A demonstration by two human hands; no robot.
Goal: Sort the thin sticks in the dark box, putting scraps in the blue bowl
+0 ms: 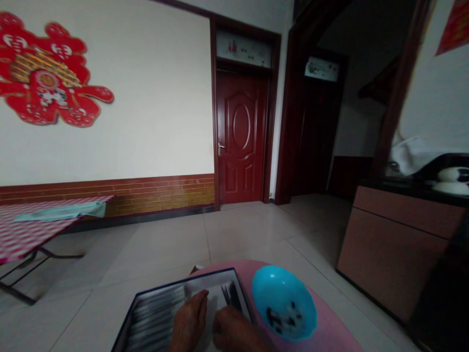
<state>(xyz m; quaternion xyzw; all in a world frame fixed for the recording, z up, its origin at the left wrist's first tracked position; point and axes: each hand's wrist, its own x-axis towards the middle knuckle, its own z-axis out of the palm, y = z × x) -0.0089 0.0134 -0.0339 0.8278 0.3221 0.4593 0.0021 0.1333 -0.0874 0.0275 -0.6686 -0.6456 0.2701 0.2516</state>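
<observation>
On the pink desk [330, 327], low in my feed, a shallow dark-rimmed box [164, 286] takes the left side and hangs out past the desk's left edge. Its floor looks ribbed with pale rows, too blurred for me to name. A blue bowl [271, 281] sits just beside the box's right edge, near the desk's middle. I judge it stands that close so either hand can get to it without a stretch.

Both hands rest inside the box at its near edge, side by side and almost touching. The left hand [190, 320] lies back-up with its fingers [203, 296] stretched flat over the pale rows, gripping nothing I can see. It seems to steady the box more than to hold anything. The right hand [234, 332] has its fingers curled under, close to a small bunch of thin dark sticks [230, 293] at the box's far right corner. I cannot tell whether they pinch one. Dark bits [284, 318] lie in the bottom of the bowl.

Beyond is a white wall [157, 98] and a pale tiled floor [238, 230]. A brown cabinet [395, 244] stands to the right, a red door [242, 142] is shut straight ahead, and a folding table [22, 230] in checked cloth is at the left. A red paper ornament [47, 73] hangs on the wall above it. The light is dim.
</observation>
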